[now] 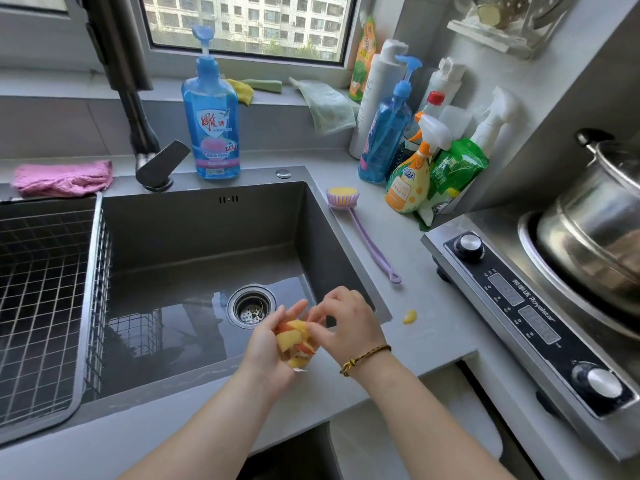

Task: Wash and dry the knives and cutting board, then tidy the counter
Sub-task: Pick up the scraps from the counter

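Note:
My left hand (268,344) is cupped palm up over the sink's front right corner and holds a pile of yellow and red fruit peels (294,341). My right hand (346,323) is right beside it, its fingertips pinching at the peels in the left palm. One more yellow peel scrap (409,317) lies on the grey counter (426,341) to the right of the hands. The sink (207,237) is wet, with a round drain strainer (251,306) just left of my hands. No knife or cutting board is in view.
A wire drying basket (45,306) fills the sink's left side. Behind the sink stand the faucet (138,109), blue dish soap (211,123) and a pink cloth (62,178). A purple brush (360,230), cleaning bottles (408,168) and an induction cooker (526,320) with a steel pot (595,220) sit right.

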